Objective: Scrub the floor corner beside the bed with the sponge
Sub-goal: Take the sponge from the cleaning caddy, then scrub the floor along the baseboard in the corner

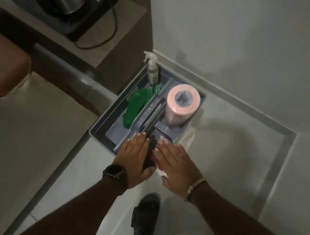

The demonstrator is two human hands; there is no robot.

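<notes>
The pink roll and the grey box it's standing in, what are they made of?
The pink roll looks like soft paper or cloth wipes wound on a hollow core; its matte layered edge suggests that, though the picture is too blurry to be sure. The grey caddy looks like hard moulded plastic: smooth walls, rounded dividers, a faint sheen.

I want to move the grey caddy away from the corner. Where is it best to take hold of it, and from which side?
Probably grip the caddy by its centre handle, reaching straight down from above. The bar runs along the middle divider between the green cloth and the pink roll, so the load should hang balanced, and the upright spray bottle should stay standing.
</notes>
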